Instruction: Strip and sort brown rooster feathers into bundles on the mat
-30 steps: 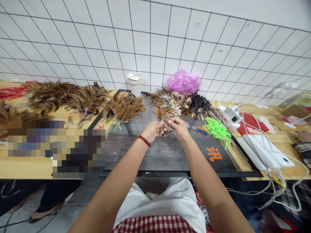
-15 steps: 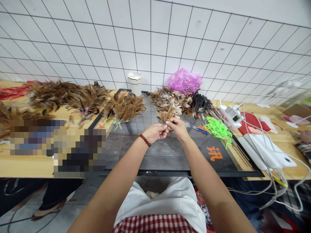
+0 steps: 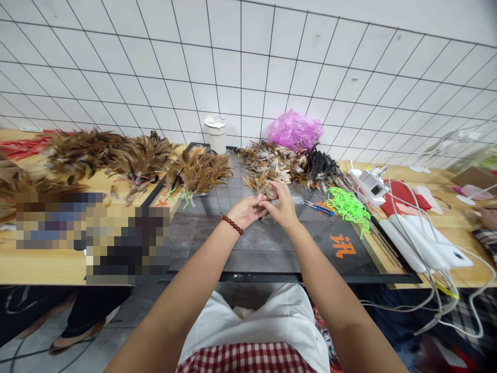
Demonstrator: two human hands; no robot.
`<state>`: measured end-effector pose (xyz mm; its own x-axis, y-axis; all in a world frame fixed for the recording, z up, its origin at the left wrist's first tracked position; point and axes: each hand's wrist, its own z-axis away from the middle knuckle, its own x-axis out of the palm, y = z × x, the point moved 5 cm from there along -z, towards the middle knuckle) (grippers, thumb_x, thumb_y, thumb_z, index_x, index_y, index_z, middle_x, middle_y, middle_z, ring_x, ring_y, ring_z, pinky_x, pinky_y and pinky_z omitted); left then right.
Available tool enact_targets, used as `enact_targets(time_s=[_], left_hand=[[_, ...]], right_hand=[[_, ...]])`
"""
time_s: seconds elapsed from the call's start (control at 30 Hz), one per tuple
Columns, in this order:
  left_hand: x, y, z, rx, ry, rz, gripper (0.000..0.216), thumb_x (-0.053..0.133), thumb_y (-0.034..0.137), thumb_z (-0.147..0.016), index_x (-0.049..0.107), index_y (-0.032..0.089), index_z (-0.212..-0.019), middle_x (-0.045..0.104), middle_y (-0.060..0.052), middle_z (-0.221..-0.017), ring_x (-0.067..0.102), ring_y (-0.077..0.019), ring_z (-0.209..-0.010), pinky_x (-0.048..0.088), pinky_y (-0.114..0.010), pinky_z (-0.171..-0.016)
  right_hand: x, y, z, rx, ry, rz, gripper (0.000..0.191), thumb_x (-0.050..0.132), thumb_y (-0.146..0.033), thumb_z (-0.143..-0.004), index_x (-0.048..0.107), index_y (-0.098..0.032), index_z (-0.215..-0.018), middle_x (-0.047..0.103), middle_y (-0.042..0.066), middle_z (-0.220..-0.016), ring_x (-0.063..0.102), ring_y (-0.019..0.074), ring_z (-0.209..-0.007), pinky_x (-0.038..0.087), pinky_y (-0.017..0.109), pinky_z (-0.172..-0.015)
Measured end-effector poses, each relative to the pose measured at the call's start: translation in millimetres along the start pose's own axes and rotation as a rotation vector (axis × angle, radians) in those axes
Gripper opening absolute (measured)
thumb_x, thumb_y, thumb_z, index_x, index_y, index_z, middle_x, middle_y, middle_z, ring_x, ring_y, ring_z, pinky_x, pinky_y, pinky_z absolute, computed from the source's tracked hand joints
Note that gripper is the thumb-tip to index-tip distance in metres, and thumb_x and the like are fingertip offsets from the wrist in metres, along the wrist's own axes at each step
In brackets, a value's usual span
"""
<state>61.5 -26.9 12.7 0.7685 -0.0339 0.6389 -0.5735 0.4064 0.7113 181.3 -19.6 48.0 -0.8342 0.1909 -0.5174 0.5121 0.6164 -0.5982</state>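
Both my hands meet over the dark cutting mat (image 3: 272,248). My left hand (image 3: 245,211), with a red bead bracelet on its wrist, pinches the base of a small bunch of brown feathers (image 3: 261,182). My right hand (image 3: 282,206) is curled around the same bunch from the right, fingers closed on it. The feather tips fan upward toward a loose heap of mixed feathers (image 3: 272,160) just behind the hands.
Brown feather bundles (image 3: 198,173) and larger ones (image 3: 97,153) lie left. A white cup (image 3: 215,133), pink plastic bag (image 3: 295,129), black feathers (image 3: 320,166), blue scissors (image 3: 319,208), neon green cord (image 3: 347,207), white devices with cables (image 3: 419,238) lie around. Another person's hand (image 3: 483,217) is at far right.
The bunch has been turned upward and lifted slightly away from me; my right hand has shifted from pinching below it to wrapping round its side.
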Motion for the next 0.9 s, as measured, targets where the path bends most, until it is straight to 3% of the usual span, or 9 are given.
enact_targets(time_s=[0.33,0.47,0.6,0.67,0.8,0.9], left_hand=[[2.8,5.3,0.4,0.140,0.012,-0.096,0.020,0.075,0.027,-0.065,0.065,0.011,-0.072,0.063,-0.005,-0.069,0.058,-0.0102,-0.065,0.048,-0.024,-0.066],[-1.5,18.9,1.6,0.268,0.060,-0.064,0.022,0.075,0.029,-0.066,0.064,0.010,-0.072,0.063,-0.005,-0.070,0.058,-0.0096,-0.063,0.047,-0.022,-0.061],[-18.0,36.1,2.8,0.443,0.231,0.093,0.022,0.073,0.030,-0.068,0.061,0.012,-0.075,0.058,0.000,-0.061,0.050,-0.0044,-0.051,0.038,-0.016,-0.048],[-24.4,38.0,2.3,0.451,0.304,0.145,0.022,0.073,0.030,-0.068,0.060,0.012,-0.075,0.054,0.002,-0.058,0.048,-0.0034,-0.048,0.036,-0.015,-0.046],[-23.7,35.2,1.8,0.451,0.332,0.138,0.023,0.072,0.029,-0.068,0.060,0.012,-0.075,0.054,0.002,-0.058,0.047,-0.0033,-0.047,0.036,-0.015,-0.046],[-18.3,32.1,2.2,0.457,0.307,0.083,0.020,0.071,0.027,-0.070,0.061,0.011,-0.076,0.055,0.002,-0.058,0.048,-0.0037,-0.047,0.036,-0.015,-0.046]], right_hand=[[-2.7,3.3,-3.5,0.044,0.040,-0.070,0.066,0.069,-0.035,-0.068,0.044,-0.021,-0.127,0.053,0.008,-0.107,0.050,0.0159,-0.073,0.045,0.034,-0.078],[-6.5,13.2,-5.5,0.084,0.051,-0.087,0.050,0.066,-0.035,-0.071,0.055,-0.020,-0.117,0.057,0.006,-0.100,0.050,0.0142,-0.068,0.045,0.031,-0.073],[-7.6,26.1,-4.5,0.112,-0.087,0.034,0.015,0.056,-0.025,-0.079,0.068,-0.019,-0.086,0.060,0.004,-0.079,0.052,0.0146,-0.069,0.042,0.027,-0.069],[-5.6,27.8,-2.0,0.100,-0.163,0.174,0.018,0.052,-0.019,-0.080,0.069,-0.020,-0.086,0.061,0.004,-0.081,0.053,0.0158,-0.075,0.039,0.027,-0.070],[7.4,18.7,1.9,-0.029,-0.279,0.457,0.039,0.044,-0.009,-0.082,0.065,-0.028,-0.109,0.058,0.006,-0.099,0.049,0.0194,-0.090,0.033,0.029,-0.073],[18.7,13.9,2.7,-0.092,-0.362,0.528,0.033,0.044,-0.012,-0.084,0.067,-0.027,-0.103,0.057,0.007,-0.096,0.046,0.0205,-0.089,0.032,0.031,-0.075]])
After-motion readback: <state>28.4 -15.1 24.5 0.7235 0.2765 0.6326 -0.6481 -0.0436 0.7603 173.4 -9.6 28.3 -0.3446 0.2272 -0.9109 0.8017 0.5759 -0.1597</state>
